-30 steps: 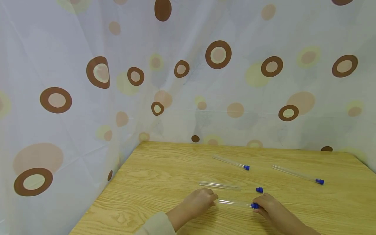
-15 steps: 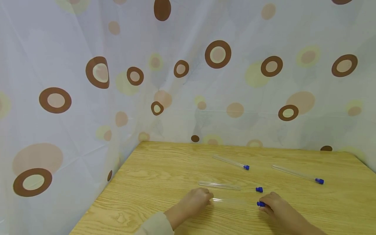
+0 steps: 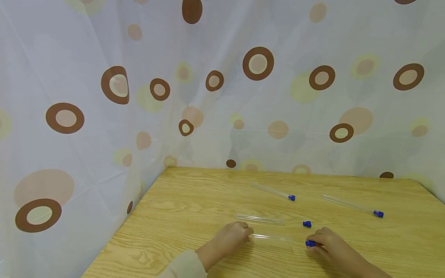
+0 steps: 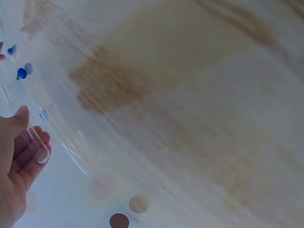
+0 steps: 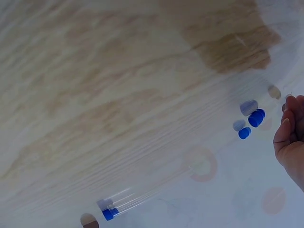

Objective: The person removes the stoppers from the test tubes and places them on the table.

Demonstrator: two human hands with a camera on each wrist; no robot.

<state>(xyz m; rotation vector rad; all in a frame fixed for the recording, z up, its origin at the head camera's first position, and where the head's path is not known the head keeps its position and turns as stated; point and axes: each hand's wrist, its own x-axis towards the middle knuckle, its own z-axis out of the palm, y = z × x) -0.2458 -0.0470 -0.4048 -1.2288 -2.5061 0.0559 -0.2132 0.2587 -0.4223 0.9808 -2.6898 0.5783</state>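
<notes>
My left hand [image 3: 232, 238] pinches the left end of a clear test tube [image 3: 271, 236] just above the table. In the left wrist view, that tube's rounded end [image 4: 42, 154] shows among the fingers. Right of the tube, my right hand [image 3: 332, 247] pinches a blue cap [image 3: 310, 243] at its fingertips, apart from the tube's faint right end. Behind the held cap lies a second, loose blue cap [image 3: 307, 224]. An uncapped clear tube [image 3: 260, 219] lies just beyond my left hand. The right wrist view hides the held cap behind the right hand [image 5: 292, 137].
Two capped tubes lie farther back: one near the middle with its blue cap [image 3: 291, 198] to the right, another at right with its blue cap [image 3: 378, 214]. The glossy wooden table [image 3: 180, 204] ends at a spotted curtain [image 3: 212, 146] behind and at left.
A second ago the blue cap sat at the tube's right end; now it is separate, carried right by my right hand. My left hand shifted slightly left with the tube.
</notes>
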